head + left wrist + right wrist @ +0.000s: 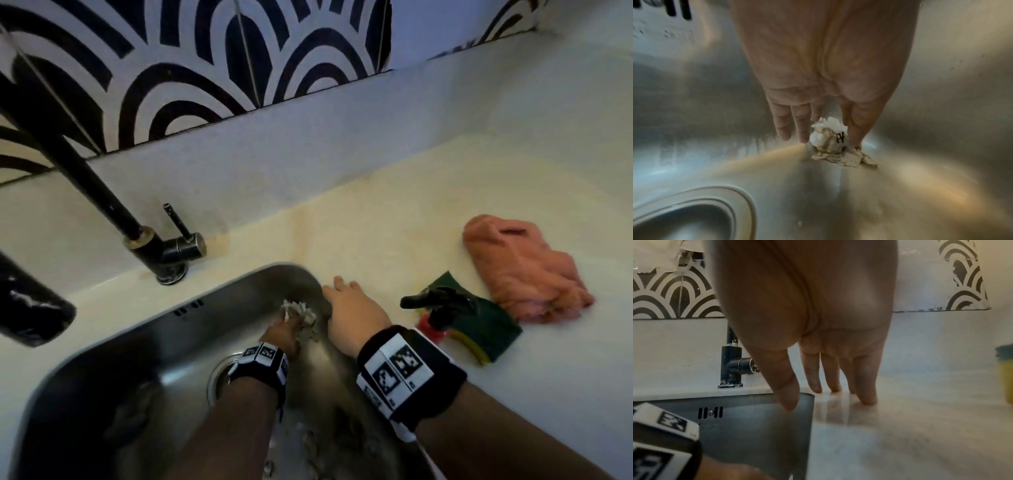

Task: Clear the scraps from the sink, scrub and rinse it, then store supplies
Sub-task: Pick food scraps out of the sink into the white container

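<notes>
A steel sink (219,308) fills the lower left of the head view. In its far right corner my left hand (291,322) pinches a crumpled white paper scrap (299,308). The left wrist view shows that scrap (830,134), stained brown and marked in black, between my thumb and fingers (801,128). A flattened soggy piece (849,159) lies under it on the sink floor. My right hand (346,298) rests on the counter at the sink's right rim, fingers (867,386) straight and thumb hanging over the edge, holding nothing.
More pale scraps (308,442) lie near the front of the sink, beside the drain (222,373). A black faucet (102,202) stands behind the sink. On the counter to the right are a spray bottle (435,305), a green and yellow sponge (493,322) and a pink cloth (524,270).
</notes>
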### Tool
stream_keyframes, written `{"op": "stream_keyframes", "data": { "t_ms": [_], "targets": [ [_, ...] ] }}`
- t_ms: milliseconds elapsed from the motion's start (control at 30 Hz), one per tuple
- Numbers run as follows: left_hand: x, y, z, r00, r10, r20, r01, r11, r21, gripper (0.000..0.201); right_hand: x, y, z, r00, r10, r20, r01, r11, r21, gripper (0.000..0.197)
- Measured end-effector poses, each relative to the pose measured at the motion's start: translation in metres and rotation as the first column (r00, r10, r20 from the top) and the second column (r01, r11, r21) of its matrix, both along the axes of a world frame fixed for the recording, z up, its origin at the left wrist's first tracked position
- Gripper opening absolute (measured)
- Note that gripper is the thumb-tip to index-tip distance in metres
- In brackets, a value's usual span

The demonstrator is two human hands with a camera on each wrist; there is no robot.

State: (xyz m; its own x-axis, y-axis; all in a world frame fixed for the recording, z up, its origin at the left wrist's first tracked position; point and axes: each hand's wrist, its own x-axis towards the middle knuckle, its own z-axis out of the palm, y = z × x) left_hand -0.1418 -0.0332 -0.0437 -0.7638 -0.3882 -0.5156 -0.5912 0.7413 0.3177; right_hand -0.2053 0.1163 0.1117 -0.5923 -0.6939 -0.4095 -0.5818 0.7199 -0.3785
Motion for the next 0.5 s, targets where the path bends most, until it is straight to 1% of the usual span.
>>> {"op": "stream_keyframes", "data": {
  "t_ms": [100,167,267,333,400,500],
  "targets": [
    [-0.014,0.0,-0.019,0.999,-0.029,-0.041,0.03,0.999,0.015,0.063,0.001,0.003,0.008,1.0,0.023,-0.012,-0.023,1.0,0.0,0.051],
    [-0.02,0.003,-0.026,0.999,0.01,-0.044,-0.01,1.0,0.017,0.057,0.002,0.004,0.01,1.0,0.011,0.009,-0.011,1.0,-0.007,0.056],
    [-0.02,0.012,-0.036,0.999,0.043,-0.013,-0.043,0.999,-0.03,0.05,0.002,0.005,0.01,1.0,0.006,0.024,-0.005,1.0,-0.014,0.058],
    [-0.017,0.017,-0.039,0.999,0.043,-0.024,-0.045,0.996,-0.08,0.045,0.002,0.005,0.01,1.0,-0.001,0.025,0.001,1.0,-0.02,0.057],
    [-0.014,0.023,-0.037,0.999,0.036,-0.022,-0.038,0.995,-0.094,0.037,0.003,0.006,0.011,0.999,-0.012,0.029,0.012,1.0,-0.024,0.058],
    [-0.005,0.03,-0.03,0.999,0.013,0.032,-0.011,0.996,-0.085,0.039,0.002,0.006,0.012,0.999,-0.001,0.035,0.001,1.0,-0.017,0.061]
  ]
}}
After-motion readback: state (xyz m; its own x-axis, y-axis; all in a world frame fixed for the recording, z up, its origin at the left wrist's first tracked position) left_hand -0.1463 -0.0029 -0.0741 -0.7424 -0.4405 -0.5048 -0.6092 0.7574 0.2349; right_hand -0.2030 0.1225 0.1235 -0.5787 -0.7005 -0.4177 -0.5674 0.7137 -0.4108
